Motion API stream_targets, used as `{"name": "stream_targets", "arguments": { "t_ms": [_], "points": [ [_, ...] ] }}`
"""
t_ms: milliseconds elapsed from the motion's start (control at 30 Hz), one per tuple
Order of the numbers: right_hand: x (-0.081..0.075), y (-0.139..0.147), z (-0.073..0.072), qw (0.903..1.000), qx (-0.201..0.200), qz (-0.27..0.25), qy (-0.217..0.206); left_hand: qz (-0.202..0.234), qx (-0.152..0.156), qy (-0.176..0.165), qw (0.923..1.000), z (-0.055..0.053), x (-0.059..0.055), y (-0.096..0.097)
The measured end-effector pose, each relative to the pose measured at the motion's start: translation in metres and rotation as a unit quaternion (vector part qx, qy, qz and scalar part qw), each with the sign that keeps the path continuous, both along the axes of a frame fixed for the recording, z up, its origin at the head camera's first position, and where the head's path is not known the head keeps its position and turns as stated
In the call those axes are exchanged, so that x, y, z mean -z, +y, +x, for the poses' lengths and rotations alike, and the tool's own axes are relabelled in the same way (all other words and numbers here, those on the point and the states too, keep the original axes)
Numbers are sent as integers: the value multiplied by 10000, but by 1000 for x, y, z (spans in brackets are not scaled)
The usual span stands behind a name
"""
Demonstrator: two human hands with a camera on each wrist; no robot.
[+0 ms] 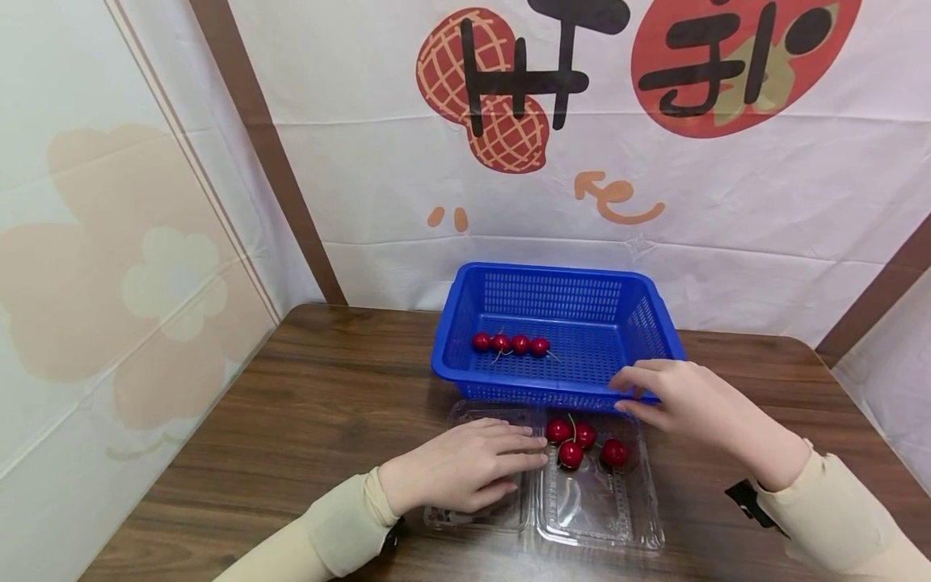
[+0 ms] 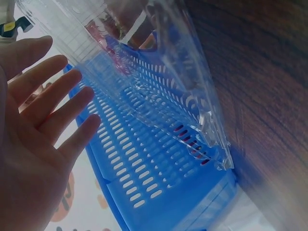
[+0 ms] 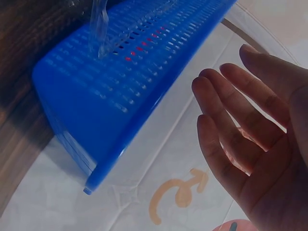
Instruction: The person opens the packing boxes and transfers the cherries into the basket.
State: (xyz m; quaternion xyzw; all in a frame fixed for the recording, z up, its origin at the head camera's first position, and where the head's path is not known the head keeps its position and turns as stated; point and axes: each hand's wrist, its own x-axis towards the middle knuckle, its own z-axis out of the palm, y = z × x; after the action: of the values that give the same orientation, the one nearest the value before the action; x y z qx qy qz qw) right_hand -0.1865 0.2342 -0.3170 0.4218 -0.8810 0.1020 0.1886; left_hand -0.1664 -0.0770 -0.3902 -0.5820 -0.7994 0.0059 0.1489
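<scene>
A clear plastic clamshell box (image 1: 596, 517) lies opened flat on the table, with several red cherries (image 1: 570, 454) in the far part of its right half. My left hand (image 1: 469, 465) hovers over the left half, palm down, its fingertips pointing at the cherries. In the left wrist view, the fingers (image 2: 60, 96) are spread and hold nothing. Over the front right rim of the blue basket (image 1: 553, 388) is my right hand (image 1: 680, 404), fingers loosely bent. The right wrist view shows that hand (image 3: 255, 120) with nothing in it. Inside the basket, several more cherries (image 1: 520, 345) sit in a row.
The brown wood-grain table (image 1: 313, 404) carries both containers, with the basket standing directly behind the clamshell. Behind the table hangs a white printed cloth (image 1: 378, 186). Another pale cloth (image 1: 145, 307) closes off the left side.
</scene>
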Motion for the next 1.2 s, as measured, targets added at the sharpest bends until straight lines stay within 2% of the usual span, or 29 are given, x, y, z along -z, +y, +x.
{"name": "stream_targets", "arguments": {
  "t_ms": [400,767,1200],
  "points": [
    [19,1,10,9995,-169,-94,258,25,24,14,10000,0,1,0],
    [35,-2,15,9993,-124,117,-342,47,57,11,10000,0,0,1],
    [53,-3,15,9968,-398,316,-617,35,73,32,10000,1,0,2]
  ]
}}
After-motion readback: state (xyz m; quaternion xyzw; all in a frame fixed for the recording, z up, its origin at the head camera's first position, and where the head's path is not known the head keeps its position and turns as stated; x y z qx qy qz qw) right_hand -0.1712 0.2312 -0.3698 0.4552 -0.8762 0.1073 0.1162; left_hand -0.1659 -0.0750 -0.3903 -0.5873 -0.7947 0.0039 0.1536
